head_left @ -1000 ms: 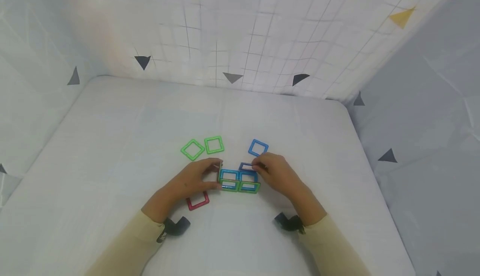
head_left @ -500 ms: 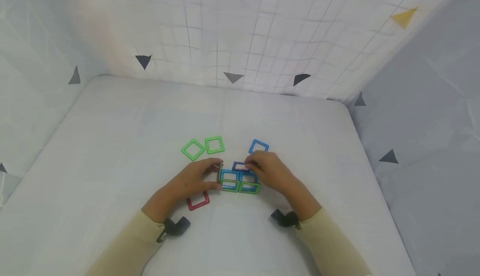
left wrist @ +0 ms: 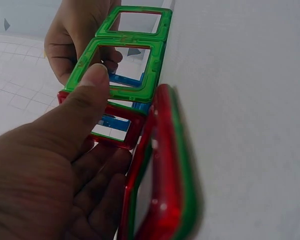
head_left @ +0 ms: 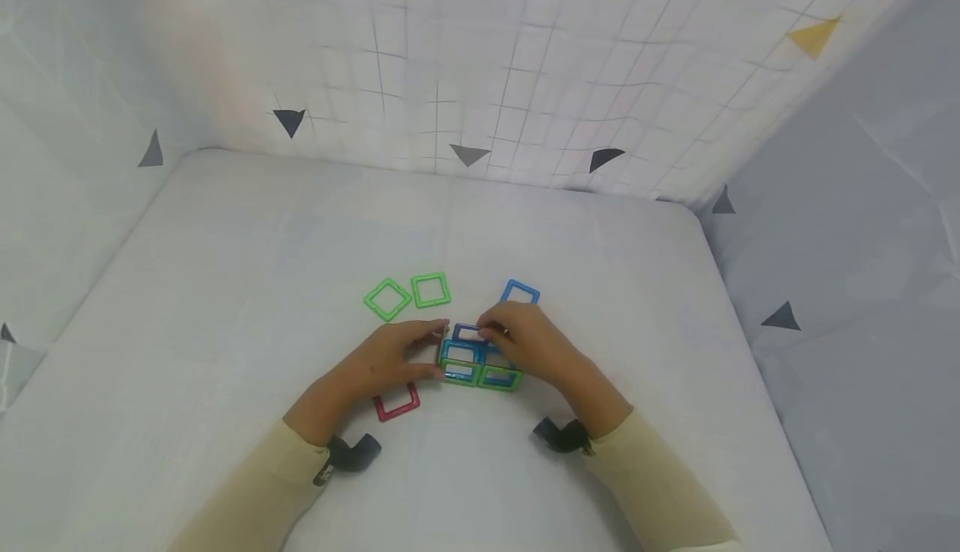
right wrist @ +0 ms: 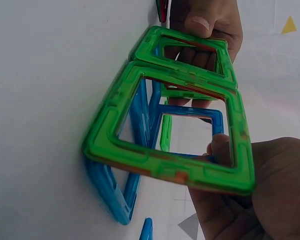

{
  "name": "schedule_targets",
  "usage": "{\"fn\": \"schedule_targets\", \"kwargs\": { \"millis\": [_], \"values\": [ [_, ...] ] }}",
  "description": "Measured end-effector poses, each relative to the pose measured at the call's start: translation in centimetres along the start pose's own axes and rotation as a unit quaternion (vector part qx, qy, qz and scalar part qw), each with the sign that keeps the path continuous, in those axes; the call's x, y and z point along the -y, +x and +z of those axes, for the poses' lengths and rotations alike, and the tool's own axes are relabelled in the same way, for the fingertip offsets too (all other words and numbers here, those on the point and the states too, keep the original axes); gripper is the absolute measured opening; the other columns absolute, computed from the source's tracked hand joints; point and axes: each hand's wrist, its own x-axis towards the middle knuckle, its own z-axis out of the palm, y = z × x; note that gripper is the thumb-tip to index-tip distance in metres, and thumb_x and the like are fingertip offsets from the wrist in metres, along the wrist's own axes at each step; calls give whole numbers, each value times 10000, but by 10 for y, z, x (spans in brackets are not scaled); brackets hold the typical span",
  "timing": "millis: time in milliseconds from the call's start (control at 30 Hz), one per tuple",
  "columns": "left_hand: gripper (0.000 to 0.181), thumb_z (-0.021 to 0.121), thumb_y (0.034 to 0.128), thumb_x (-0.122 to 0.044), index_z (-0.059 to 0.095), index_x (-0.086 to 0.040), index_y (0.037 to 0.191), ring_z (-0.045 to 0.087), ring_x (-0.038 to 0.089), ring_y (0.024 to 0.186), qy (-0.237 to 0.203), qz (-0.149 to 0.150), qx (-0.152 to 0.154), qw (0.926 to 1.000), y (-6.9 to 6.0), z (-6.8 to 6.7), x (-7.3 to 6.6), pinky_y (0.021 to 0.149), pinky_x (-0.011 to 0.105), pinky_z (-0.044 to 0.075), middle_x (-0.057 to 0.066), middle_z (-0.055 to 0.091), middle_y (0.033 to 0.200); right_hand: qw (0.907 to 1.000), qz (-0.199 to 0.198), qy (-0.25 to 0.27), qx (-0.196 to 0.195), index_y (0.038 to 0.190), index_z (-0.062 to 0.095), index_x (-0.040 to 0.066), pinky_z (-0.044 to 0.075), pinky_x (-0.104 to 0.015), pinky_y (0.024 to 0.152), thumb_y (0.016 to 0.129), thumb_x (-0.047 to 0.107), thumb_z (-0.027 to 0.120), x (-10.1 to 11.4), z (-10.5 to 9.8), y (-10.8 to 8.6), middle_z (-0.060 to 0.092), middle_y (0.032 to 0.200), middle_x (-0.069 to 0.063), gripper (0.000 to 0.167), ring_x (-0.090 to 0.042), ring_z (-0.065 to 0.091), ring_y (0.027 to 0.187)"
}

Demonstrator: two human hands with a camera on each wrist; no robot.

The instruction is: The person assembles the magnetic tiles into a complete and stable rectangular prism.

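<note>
Nearest lies a red frame (head_left: 400,413); just past it, the left hand (head_left: 393,358) grips the red end panel (left wrist: 135,127), seemingly bracing the green walls (right wrist: 182,75). Behind them, the right hand (head_left: 528,335) pinches a blue frame (right wrist: 190,110) near upright, perhaps keeping it square; green squares (head_left: 415,292) lie farther.

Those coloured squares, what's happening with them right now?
A person's left hand grips the left end of a small structure of coloured squares. The right hand pinches a blue square at its far side. Loose on the table lie two green squares, a red square and a second blue square.
</note>
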Motion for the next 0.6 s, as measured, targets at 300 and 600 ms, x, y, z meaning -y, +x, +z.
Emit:
{"fn": "schedule_targets", "kwargs": {
  "millis": [300, 600],
  "values": [
    [758, 844, 774, -413, 518, -318, 1452, 521, 77, 1311, 118, -29, -56, 9999, 0, 0, 0, 1083, 359, 451, -166, 617, 1330, 10000, -51, 78, 11, 1108, 737, 167, 559, -313, 908, 948, 199, 694, 5, 4, 5, 718, 1018, 73, 169, -95, 649, 975],
    [767, 839, 775, -432, 512, -317, 1459, 523, 95, 1312, 191, -92, -49, 9998, -1, 0, -1, 1067, 357, 466, -151, 617, 1339, 9999, -55, 123, -60, 1117, 736, 187, 565, -294, 896, 950, 232, 692, 3, 8, 7, 715, 1022, 93, 178, -66, 643, 957]
  ]
}}
